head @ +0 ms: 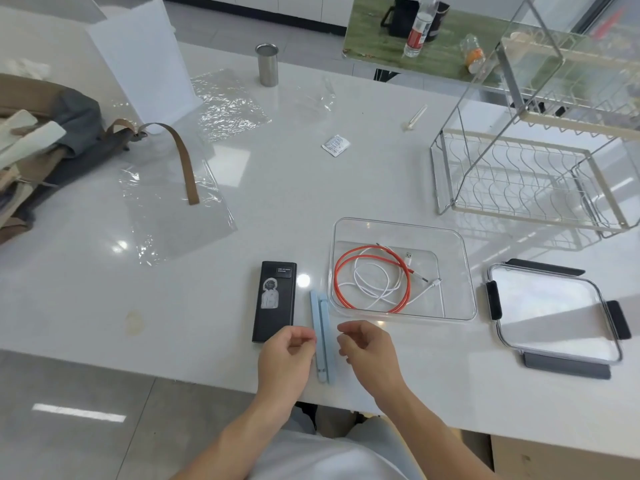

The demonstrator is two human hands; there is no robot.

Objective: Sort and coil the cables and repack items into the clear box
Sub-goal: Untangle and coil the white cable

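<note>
The clear box (465, 271) sits on the white table, right of centre. Inside it lie a coiled orange cable (337, 271) and a coiled white cable (372, 287). Its lid (554, 311) with dark clips lies to the right. A black power bank (274, 301) lies left of the box. Beside it rests a folded light-blue stand (323, 323), pointing towards the table's front edge. My left hand (285, 358) hovers just left of the blue stand, fingers loosely curled and holding nothing. My right hand (369, 351) hovers just right of it, also holding nothing.
A wire dish rack (519, 174) stands at the right rear. Clear plastic sheets (173, 202), a bag with a brown strap (52, 150), a steel cup (267, 65), a small white packet (336, 145) and a white stick (415, 116) lie further back.
</note>
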